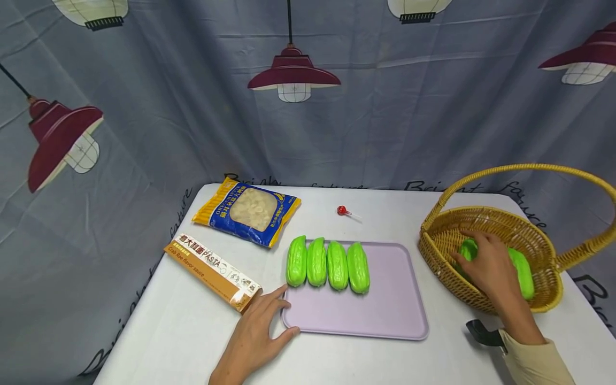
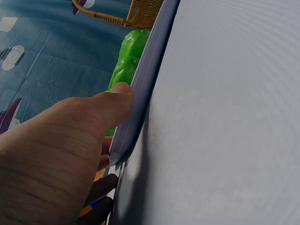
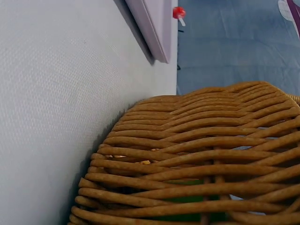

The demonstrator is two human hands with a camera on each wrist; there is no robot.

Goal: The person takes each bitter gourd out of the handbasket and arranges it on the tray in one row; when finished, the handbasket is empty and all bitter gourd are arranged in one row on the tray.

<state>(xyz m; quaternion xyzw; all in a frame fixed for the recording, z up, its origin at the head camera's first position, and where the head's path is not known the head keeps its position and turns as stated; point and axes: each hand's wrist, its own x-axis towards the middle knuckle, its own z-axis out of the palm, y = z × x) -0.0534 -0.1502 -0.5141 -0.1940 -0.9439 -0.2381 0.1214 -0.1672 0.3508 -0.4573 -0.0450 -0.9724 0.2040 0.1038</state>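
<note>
My left hand [image 1: 260, 331] rests at the near left corner of a pale purple tray [image 1: 394, 299]. Its fingers are spread, with the thumb [image 2: 123, 96] against the tray's rim in the left wrist view. Several glossy green cucumber-shaped vegetables [image 1: 337, 266] lie side by side along the tray's far left part. On the right, my right hand [image 1: 492, 267] reaches inside a yellow wicker basket [image 1: 438, 267], thumb and fingers around a green vegetable [image 1: 468, 249]. Another green vegetable [image 1: 524, 272] lies beside that hand. Basket weave hides the right hand in the right wrist view.
A blue and yellow pasta bag [image 1: 250, 211] and an orange and white pasta box [image 1: 214, 270] lie at the left. Behind the tray is a red lollipop [image 1: 342, 210]. The basket's tall handle [image 1: 520, 168] arches over it. A grey curtain [image 1: 361, 133] hangs behind the table.
</note>
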